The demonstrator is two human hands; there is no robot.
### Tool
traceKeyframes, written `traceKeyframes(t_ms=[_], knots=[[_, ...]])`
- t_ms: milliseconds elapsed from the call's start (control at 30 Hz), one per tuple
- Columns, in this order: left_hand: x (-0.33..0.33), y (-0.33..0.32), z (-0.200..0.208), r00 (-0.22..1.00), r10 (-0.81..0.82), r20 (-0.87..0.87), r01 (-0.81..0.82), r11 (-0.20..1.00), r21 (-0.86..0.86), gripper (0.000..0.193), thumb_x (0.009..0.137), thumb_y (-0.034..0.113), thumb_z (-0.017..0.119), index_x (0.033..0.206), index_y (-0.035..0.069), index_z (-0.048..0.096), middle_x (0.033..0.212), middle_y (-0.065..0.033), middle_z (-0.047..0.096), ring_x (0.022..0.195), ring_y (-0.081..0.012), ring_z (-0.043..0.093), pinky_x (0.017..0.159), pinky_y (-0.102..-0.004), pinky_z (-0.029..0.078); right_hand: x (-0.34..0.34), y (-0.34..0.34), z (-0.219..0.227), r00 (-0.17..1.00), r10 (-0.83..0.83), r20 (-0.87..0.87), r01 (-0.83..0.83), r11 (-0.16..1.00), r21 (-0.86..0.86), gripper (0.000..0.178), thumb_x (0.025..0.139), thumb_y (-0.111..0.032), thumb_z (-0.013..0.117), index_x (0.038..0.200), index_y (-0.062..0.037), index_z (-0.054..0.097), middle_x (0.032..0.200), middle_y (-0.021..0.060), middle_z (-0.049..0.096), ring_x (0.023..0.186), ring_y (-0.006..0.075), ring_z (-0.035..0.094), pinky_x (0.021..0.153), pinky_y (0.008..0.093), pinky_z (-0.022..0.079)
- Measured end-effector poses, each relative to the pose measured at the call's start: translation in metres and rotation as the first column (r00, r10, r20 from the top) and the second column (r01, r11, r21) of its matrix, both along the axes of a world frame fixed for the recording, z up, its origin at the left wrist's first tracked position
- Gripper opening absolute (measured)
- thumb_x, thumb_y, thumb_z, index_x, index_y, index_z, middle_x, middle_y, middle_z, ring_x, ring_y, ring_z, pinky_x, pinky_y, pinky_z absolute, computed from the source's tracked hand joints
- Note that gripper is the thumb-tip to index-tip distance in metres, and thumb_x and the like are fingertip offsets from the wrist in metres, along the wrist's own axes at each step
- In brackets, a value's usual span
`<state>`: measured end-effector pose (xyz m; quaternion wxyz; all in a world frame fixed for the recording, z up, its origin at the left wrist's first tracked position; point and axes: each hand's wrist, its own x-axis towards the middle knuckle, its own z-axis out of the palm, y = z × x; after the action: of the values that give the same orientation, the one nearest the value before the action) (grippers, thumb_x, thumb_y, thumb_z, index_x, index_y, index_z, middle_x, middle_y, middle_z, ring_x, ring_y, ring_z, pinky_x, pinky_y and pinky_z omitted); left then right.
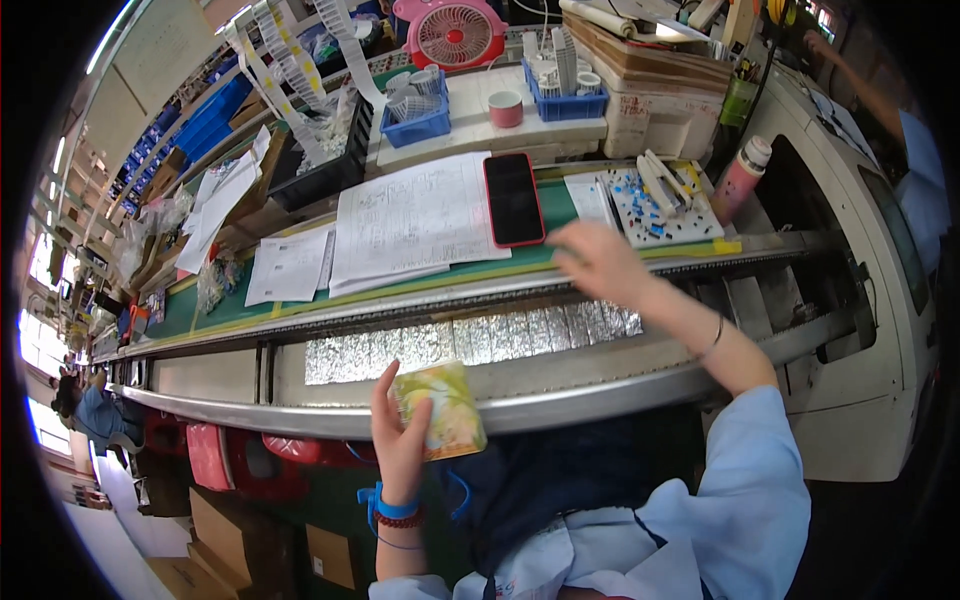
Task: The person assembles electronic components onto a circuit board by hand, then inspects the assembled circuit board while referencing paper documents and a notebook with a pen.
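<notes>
My left hand [400,432] is closed on a small spiral-bound notebook [452,408] with a yellow-green picture cover, held over the near metal rail. A blue band and a dark red bead bracelet circle that wrist. Reaching across the conveyor, my right hand [600,262] is smeared by motion, so its fingers are hard to read. It hovers by the lower right corner of a black-screened phone in a red case [514,200]. Close to it are a dark pen [608,203] and a white board [690,222] strewn with small blue and black parts.
Large printed drawing sheets [410,225] cover the green bench top. A strip of silver foil [480,338] lies on the conveyor. Behind stand blue trays [418,128], a pink fan [455,35] and a roll of pink tape [505,108]. A pink bottle [742,180] stands at right.
</notes>
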<state>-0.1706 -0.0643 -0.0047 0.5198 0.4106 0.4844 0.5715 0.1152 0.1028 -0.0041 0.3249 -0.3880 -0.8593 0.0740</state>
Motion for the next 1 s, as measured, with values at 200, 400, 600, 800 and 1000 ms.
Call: traceKeyframes(t_ms=[200, 400, 600, 800, 1000], knots=[[-0.015, -0.028, -0.038, 0.508, 0.345, -0.789, -0.187, 0.938, 0.29, 0.042, 0.074, 0.005, 0.062, 0.114, 0.002, 0.051, 0.111, -0.0199, 0.047, 0.098, -0.0336, 0.049, 0.086, -0.0365, 0.04, 0.051, 0.078, -0.048, 0.828, -0.465, 0.315, 0.461, 0.883, 0.092, 0.019, 0.073, -0.009, 0.057, 0.089, 0.0005, 0.054, 0.087, 0.0206, 0.056, 0.084, 0.0364, 0.054, 0.073, 0.0435, 0.045], [0.011, -0.035, -0.034, 0.199, 0.322, -0.925, -0.27, 0.926, 0.264, 0.052, 0.07, 0.024, 0.069, 0.114, 0.003, 0.052, 0.122, -0.023, 0.041, 0.105, -0.0374, 0.04, 0.09, -0.0414, 0.037, 0.047, 0.099, -0.056, 0.748, -0.501, 0.435, 0.491, 0.859, 0.145, 0.019, 0.071, -0.002, 0.052, 0.09, 0.0004, 0.052, 0.08, 0.0225, 0.059, 0.078, 0.0377, 0.058, 0.069, 0.0468, 0.047], [0.012, -0.046, -0.035, 0.29, 0.337, -0.896, -0.252, 0.93, 0.268, 0.07, 0.064, 0.024, 0.073, 0.123, -0.001, 0.043, 0.127, -0.0263, 0.034, 0.11, -0.0384, 0.036, 0.09, -0.0416, 0.037, 0.039, 0.085, -0.025, 0.8, -0.44, 0.407, 0.506, 0.86, -0.067, 0.022, 0.08, -0.009, 0.043, 0.101, -0.0088, 0.051, 0.086, 0.0222, 0.059, 0.083, 0.0354, 0.058, 0.075, 0.0437, 0.044], [-0.001, -0.066, -0.052, 0.856, 0.34, -0.389, -0.362, 0.932, 0.017, 0.063, 0.075, 0.013, 0.065, 0.13, 0.004, 0.035, 0.129, -0.0186, 0.036, 0.117, -0.0284, 0.035, 0.096, -0.0369, 0.032, -0.023, -0.004, 0.002, 0.848, -0.038, -0.529, -0.178, 0.919, -0.351, 0.025, 0.083, 0.0, 0.048, 0.107, -0.0046, 0.051, 0.094, -0.0027, 0.049, 0.081, 0.0068, 0.045, 0.074, 0.0201, 0.038], [0.012, -0.069, -0.042, 0.915, 0.378, 0.141, -0.386, 0.922, 0.032, 0.056, 0.082, 0.006, 0.049, 0.133, -0.001, 0.027, 0.131, -0.0117, 0.035, 0.12, -0.0202, 0.035, 0.102, -0.0331, 0.027, -0.092, -0.078, 0.006, 0.877, 0.215, -0.429, -0.456, 0.656, -0.602, 0.013, 0.087, -0.014, 0.052, 0.095, -0.0036, 0.05, 0.076, 0.0035, 0.05, 0.07, 0.0112, 0.051, 0.065, 0.0257, 0.043]])
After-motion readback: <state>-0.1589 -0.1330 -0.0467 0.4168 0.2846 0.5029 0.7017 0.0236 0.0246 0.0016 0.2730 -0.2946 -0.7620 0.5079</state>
